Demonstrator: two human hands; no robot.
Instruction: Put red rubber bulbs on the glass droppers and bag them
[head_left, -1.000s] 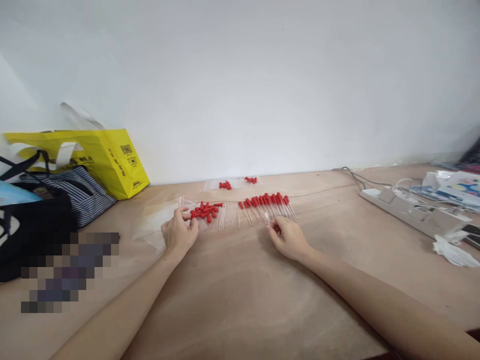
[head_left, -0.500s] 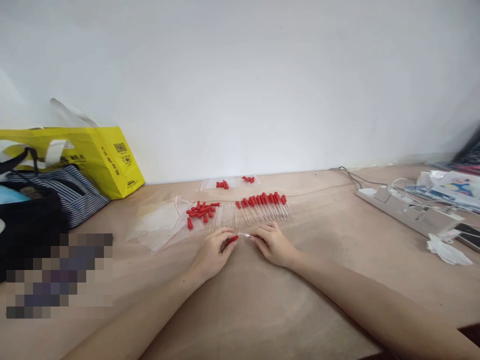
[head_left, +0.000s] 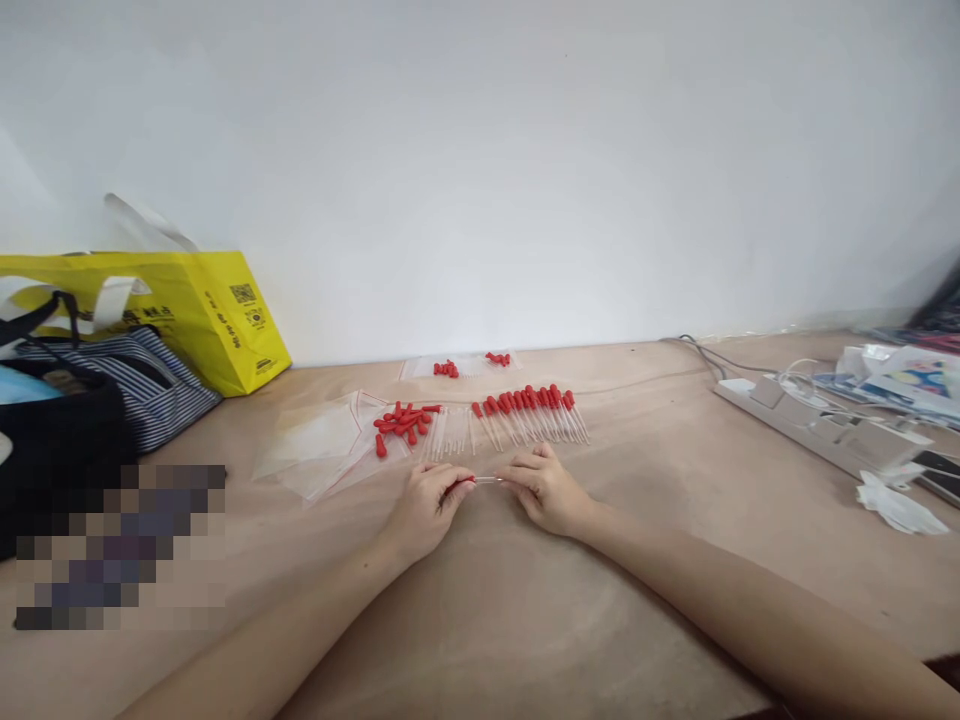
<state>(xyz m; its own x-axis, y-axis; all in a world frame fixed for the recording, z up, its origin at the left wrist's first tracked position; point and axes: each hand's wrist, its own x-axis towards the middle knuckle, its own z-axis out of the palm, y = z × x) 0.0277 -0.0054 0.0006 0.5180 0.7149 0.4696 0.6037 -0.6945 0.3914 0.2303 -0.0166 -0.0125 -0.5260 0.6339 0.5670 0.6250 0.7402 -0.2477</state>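
Observation:
My left hand [head_left: 431,505] is closed on a red rubber bulb [head_left: 470,480], which mostly hides between the fingers. A thin clear tube [head_left: 487,480] runs level from the bulb to my right hand [head_left: 546,492], whose fingertips pinch its other end. Just beyond the hands, a row of droppers with red bulbs [head_left: 525,400] lies side by side. Left of it are several bare clear tubes [head_left: 448,435] and a pile of loose red bulbs [head_left: 405,422] on a clear plastic bag [head_left: 319,470].
Another clear bag [head_left: 472,367] with red bulbs lies near the wall. A yellow bag [head_left: 244,320] and a striped pouch [head_left: 154,385] stand at left. On the right are a power strip [head_left: 795,420] and crumpled tissue [head_left: 900,505].
The red bulb and the clear tube have come together end to end between my hands. The bulb has turned level and sits deeper in my left fingers.

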